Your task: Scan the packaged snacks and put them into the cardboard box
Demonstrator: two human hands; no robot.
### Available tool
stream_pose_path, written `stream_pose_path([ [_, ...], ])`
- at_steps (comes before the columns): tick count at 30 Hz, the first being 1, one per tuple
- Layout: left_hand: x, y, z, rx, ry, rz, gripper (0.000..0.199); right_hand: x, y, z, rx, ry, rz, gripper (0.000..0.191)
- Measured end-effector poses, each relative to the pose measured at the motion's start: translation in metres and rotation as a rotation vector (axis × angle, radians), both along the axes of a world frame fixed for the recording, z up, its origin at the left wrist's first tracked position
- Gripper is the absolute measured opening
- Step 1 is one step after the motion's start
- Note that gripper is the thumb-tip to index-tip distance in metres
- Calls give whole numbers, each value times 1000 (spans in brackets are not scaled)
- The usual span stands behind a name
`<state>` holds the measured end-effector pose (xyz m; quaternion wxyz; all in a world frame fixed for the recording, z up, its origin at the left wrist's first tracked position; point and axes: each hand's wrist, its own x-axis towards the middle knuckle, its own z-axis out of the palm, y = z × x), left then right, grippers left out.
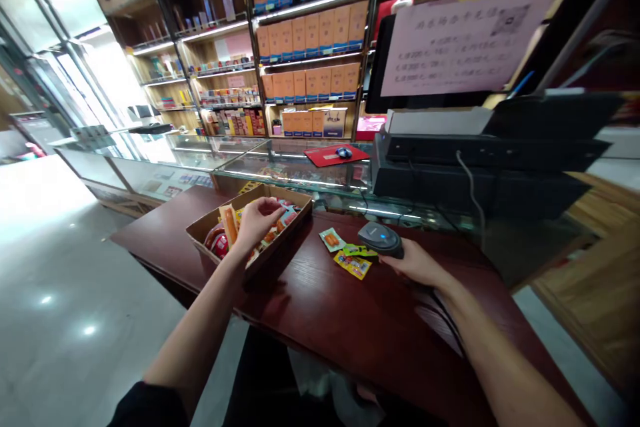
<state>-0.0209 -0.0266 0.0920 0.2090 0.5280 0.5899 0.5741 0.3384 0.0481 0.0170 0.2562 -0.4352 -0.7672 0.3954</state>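
Observation:
My left hand [259, 217] is over a cardboard box [273, 253] of packaged snacks, its fingers bent together; whether they hold anything is hidden. An orange stick-shaped packet [229, 225] stands beside that hand's wrist, inside the box. Wrapped round the handle of a dark barcode scanner [380, 237] with a blue light is my right hand [415, 263]. Under and left of the scanner's head, three small packets lie on the dark red table: a pale green one [332, 239], a bright green one [359, 251] and a yellow one [353, 265].
Behind the table [295, 307] runs a glass display counter [280, 163] with a red mouse pad [336, 155] and mouse. A monitor bearing a paper sign [460, 43] stands on dark equipment at the right. A cable trails from the scanner. Stocked shelves line the back wall.

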Motion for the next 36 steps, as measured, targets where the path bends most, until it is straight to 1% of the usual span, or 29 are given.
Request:
stream_pose_path([
  [3,27,19,-17,-36,85,-64,27,5,2,0,31,-2,-30,25],
  [8,64,52,-58,-118,172,-174,24,9,3,2,24,34,-57,26],
  [11,81,67,-80,-142,226,-198,23,11,4,0,19,36,-77,26],
  [13,90,75,-89,-145,246,-207,21,14,5,-1,9,28,-88,25],
  [16,98,84,-96,-169,268,-219,19,17,8,-4,5,20,-100,26],
  [19,99,89,-102,-191,288,-219,19,19,9,-6,-3,1,-116,27],
  [22,94,88,-112,-169,313,-226,20,19,8,-5,-11,-23,-128,27],
  [25,90,82,-118,-119,415,-250,24,17,7,-2,10,-9,-129,28],
  [28,91,75,-119,-92,566,-256,35,14,6,-2,19,0,-127,29],
  [30,93,73,-119,-104,644,-263,37,12,5,-2,16,-3,-122,31],
  [36,98,68,-118,-152,752,-261,30,10,4,-2,18,-44,-108,36],
])
